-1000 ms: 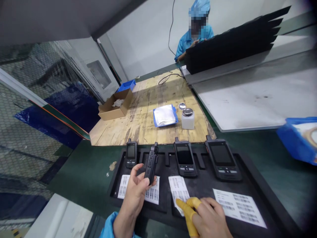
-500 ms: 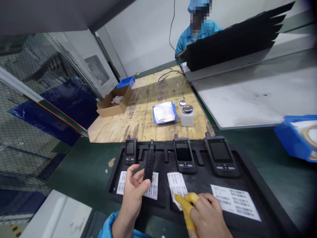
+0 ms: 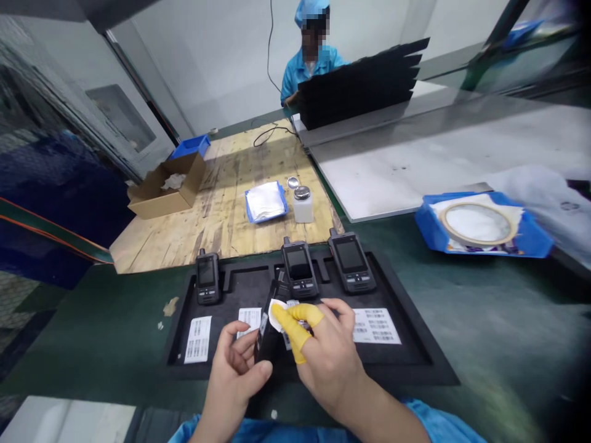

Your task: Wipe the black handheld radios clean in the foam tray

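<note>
- A black handheld radio (image 3: 269,329) is being held in the left hand (image 3: 235,369), above the near part of the black tray (image 3: 429,363); the grip is closed around its lower body, thumb on the near side and fingers behind, apparently so that one face is being kept exposed to the other hand.
- A small white label (image 3: 277,306) is being pinched between the thumb and the yellow-cotted fingertips (image 3: 295,326) of the right hand (image 3: 330,357), so that grip is clamped on the label, which is being brought against the upper end of the radio. The cots are probably being worn to keep marks off the sticker.
- Three more radios are lying face up in the far slots of the tray: one at the left (image 3: 207,279), one in the middle (image 3: 300,269) and one at the right (image 3: 350,263). The slot between the left and middle ones is being left vacant.
- Printed barcode sheets are lying in the near compartments, one at the left (image 3: 198,339) and one at the right (image 3: 375,325), each in front of a slot.
- The tray is resting on a green surface (image 3: 484,307); beyond it, a wooden board (image 3: 221,209) is carrying a white bottle (image 3: 303,203), a packet of wipes (image 3: 265,201) and an open cardboard box (image 3: 164,191).
- A roll of tape (image 3: 477,223) is lying in a blue bin at the right.
- A person in blue (image 3: 307,64) is working at the far end, behind stacked black trays.
</note>
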{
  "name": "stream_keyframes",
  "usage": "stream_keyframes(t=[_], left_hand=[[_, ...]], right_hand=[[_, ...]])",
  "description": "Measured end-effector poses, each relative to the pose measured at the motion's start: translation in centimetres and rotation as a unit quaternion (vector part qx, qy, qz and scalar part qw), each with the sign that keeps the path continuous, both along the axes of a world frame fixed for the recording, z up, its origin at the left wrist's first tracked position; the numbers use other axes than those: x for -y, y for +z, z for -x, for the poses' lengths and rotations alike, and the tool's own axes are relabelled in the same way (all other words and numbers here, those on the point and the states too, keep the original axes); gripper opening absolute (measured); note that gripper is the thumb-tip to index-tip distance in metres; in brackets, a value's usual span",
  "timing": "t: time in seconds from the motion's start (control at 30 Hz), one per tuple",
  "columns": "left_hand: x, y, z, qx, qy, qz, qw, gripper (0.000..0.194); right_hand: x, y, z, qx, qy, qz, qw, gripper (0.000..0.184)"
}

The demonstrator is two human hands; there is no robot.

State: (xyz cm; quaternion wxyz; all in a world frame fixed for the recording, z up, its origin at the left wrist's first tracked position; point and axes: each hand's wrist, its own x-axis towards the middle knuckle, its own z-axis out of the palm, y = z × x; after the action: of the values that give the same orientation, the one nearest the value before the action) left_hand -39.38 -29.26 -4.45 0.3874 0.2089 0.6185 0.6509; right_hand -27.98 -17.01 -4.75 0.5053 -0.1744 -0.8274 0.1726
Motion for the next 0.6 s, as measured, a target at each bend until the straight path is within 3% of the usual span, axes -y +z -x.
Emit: stream_keyframes(t=[0.2,0.27,0.37,0.43,0.6], left_hand=[[0.3,-0.7,-0.5,0.031,0.044,-0.028,0.998,0.061],[0.3,-0.6,-0.6,0.045,0.053,-0.024,0.997,0.062],[0.4,-0.2,-0.7,0.05,0.033,-0.006,0.998,0.061],[0.4,-0.1,-0.5,0.05,0.01,-0.001,0.999,0.06],[0.1,0.0,-0.1,0.052,0.042,-0.011,0.998,0.059]], right_hand=[[1.2,-0.2,-1.1,0.029,0.119,0.035,0.992,0.034],[1.0,-0.1,-1.3,0.032,0.106,0.042,0.993,0.035],[0.5,-0.1,-0.9,0.024,0.015,0.035,0.999,0.033],[0.6,-0.1,-0.6,0.015,-0.009,0.019,1.0,0.033],[1.6,-0.9,-0.8,-0.013,0.078,0.035,0.996,0.037]])
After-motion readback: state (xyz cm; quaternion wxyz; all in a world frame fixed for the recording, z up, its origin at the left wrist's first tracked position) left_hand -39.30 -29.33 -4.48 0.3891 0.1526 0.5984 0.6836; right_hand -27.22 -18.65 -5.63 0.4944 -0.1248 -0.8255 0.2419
